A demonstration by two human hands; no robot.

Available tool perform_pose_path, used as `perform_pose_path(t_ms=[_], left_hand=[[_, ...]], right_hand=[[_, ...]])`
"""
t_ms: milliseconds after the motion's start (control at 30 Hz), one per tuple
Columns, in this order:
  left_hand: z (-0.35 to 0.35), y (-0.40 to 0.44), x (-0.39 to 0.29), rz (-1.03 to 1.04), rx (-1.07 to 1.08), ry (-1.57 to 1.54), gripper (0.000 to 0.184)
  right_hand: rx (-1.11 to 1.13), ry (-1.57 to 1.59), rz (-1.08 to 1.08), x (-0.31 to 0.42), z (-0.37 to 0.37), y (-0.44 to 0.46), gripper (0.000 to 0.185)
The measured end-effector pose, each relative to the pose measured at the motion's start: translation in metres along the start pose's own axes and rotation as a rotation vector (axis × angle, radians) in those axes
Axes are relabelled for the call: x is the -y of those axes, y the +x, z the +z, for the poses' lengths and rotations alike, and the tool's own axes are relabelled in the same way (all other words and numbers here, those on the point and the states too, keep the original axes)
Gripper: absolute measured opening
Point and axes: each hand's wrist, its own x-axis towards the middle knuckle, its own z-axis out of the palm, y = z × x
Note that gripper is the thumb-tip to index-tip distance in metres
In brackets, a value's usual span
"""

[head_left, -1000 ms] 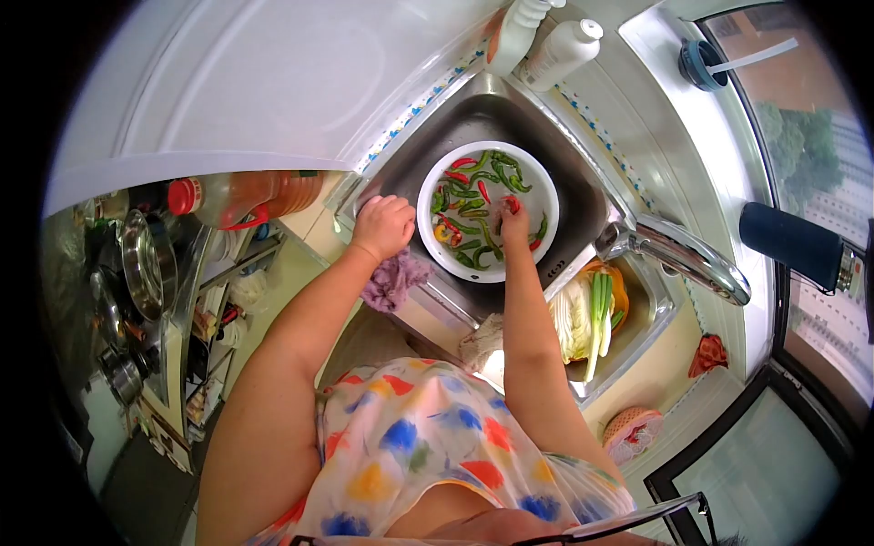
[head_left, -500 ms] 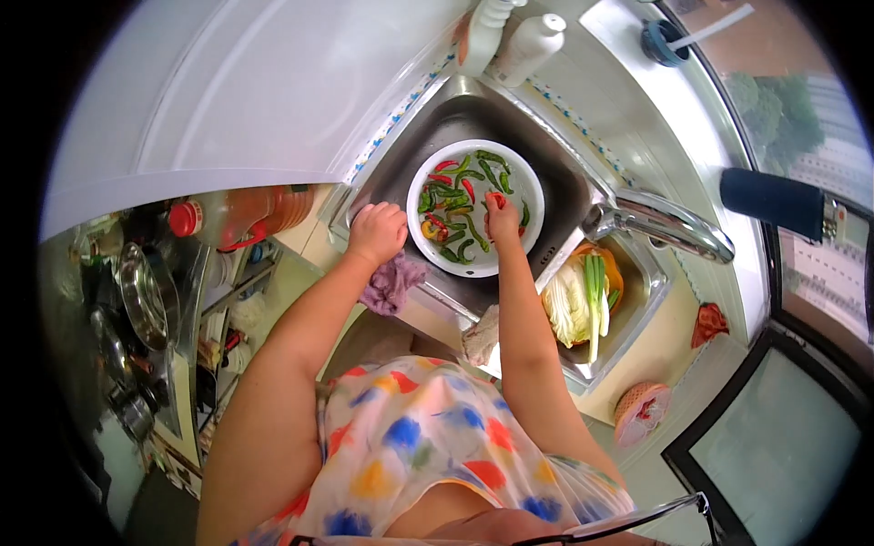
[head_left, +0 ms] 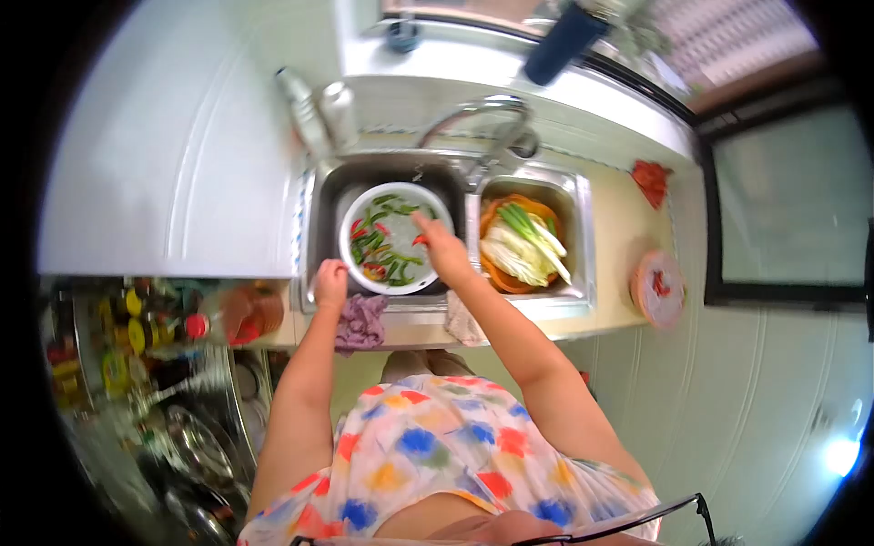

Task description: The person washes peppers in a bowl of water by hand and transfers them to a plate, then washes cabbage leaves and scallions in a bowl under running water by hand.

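Note:
A white basin [head_left: 345, 238] stands in the left sink bowl, holding water with green and red chili peppers [head_left: 369, 244] afloat. Over the basin's right side is my right hand [head_left: 443, 251], slightly blurred, its fingers closed around a red chili pepper [head_left: 420, 239]. My left hand [head_left: 330, 284] rests at the front left corner of the sink [head_left: 312, 214], fingers curled on its edge. Just right of that hand, a crumpled purple cloth [head_left: 362, 322] hangs over the counter's front edge. A pale cloth [head_left: 462, 320] drapes over the front below the sink divider.
In the right sink bowl, an orange basket [head_left: 492, 273] holds a napa cabbage [head_left: 513, 252] and green onions [head_left: 537, 227]. The faucet [head_left: 478, 107] arches behind. Bottles [head_left: 340, 114] stand at the back left. A pink round container [head_left: 657, 289] sits on the right counter.
My view has turned, so the sink now lies squarely ahead. My right hand is at the basin's right side, its fingers pointing left. My left hand stays at the sink's edge.

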Motion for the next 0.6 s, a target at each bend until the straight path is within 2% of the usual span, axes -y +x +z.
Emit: perform_pose_path(t_ms=[33, 67, 100, 133, 200, 233, 300, 367, 400, 433, 467, 500, 533, 567, 600], left_hand=[[0.001, -0.002, 0.003, 0.003, -0.015, -0.063, 0.009], [0.002, 0.006, 0.006, 0.039, -0.062, -0.071, 0.009], [0.004, 0.015, 0.005, 0.074, -0.110, -0.081, 0.009], [0.002, 0.020, -0.007, 0.059, -0.098, -0.120, 0.010], [0.007, 0.035, -0.043, 0.016, -0.075, -0.226, 0.011], [0.012, 0.035, -0.061, -0.021, -0.045, -0.277, 0.013], [0.024, 0.037, -0.099, -0.014, -0.003, -0.369, 0.014], [0.050, 0.039, -0.118, 0.012, 0.130, -0.454, 0.014], [0.059, 0.038, -0.141, 0.036, 0.209, -0.576, 0.016], [0.065, 0.030, -0.162, 0.040, 0.220, -0.554, 0.017], [0.075, 0.025, -0.181, 0.051, 0.259, -0.575, 0.017], [0.085, 0.023, -0.196, 0.063, 0.299, -0.588, 0.016], [0.095, 0.017, -0.210, 0.039, 0.351, -0.616, 0.016], [0.109, 0.013, -0.223, 0.021, 0.400, -0.644, 0.015], [0.125, 0.012, -0.234, 0.001, 0.449, -0.672, 0.015]], right_hand=[[0.044, -0.019, -0.026, -0.022, 0.010, -0.016, 0.045], [0.553, -0.304, 0.146, -0.059, 0.035, -0.017, 0.045], [0.567, -0.318, 0.085, -0.060, 0.031, -0.024, 0.045], [0.247, -0.112, 0.149, -0.021, -0.001, -0.032, 0.036], [-0.155, 0.009, 0.057, 0.007, -0.029, -0.033, 0.059], [-0.217, 0.042, -0.069, 0.018, -0.053, -0.039, 0.054], [0.017, -0.069, 0.054, 0.001, -0.060, -0.046, 0.046], [-0.105, -0.032, 0.186, -0.033, -0.062, -0.067, 0.040], [-0.169, -0.016, 0.239, -0.041, -0.078, -0.074, 0.038], [-0.230, 0.030, 0.263, -0.052, -0.098, -0.088, 0.034], [-0.398, 0.146, 0.212, -0.054, -0.125, -0.108, 0.033], [-0.403, 0.106, 0.269, -0.079, -0.138, -0.124, 0.023], [-0.439, 0.227, 0.276, -0.096, -0.161, -0.146, 0.023], [-0.582, 0.202, 0.320, -0.109, -0.180, -0.167, 0.022], [-0.632, 0.231, 0.429, -0.136, -0.195, -0.188, 0.020]])
